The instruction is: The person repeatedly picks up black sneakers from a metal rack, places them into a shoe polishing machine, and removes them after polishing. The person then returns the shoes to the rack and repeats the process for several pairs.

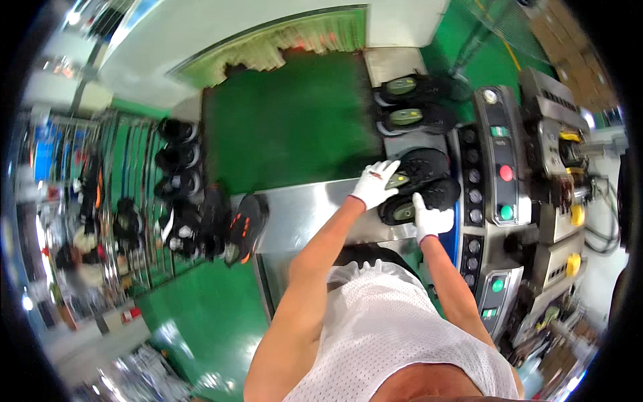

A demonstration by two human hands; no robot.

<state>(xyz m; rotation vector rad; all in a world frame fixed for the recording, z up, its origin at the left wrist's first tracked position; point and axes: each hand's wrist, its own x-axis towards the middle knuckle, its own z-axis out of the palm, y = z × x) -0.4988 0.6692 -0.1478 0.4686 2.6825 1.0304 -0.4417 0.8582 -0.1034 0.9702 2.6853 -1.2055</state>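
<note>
A pair of black shoes lies side by side with the toes to the right at the right end of a metal bench. The far shoe (425,165) and the near shoe (439,193) have green insoles showing in their openings. My left hand (377,185), in a white glove with a red cuff, rests at the heel of the far shoe, fingers stretched and apart. My right hand (432,219), gloved alike, is closed on the side of the near shoe, its thumb laid over the collar. The undersides of both shoes are hidden.
Two more black shoes (415,119) lie farther back. A machine panel (502,161) with buttons and gauges stands at the right. Beyond the steel bench (301,208) at left is a wire rack (134,201) holding several shoes, and an orange-marked shoe (246,228) sits at the bench's end.
</note>
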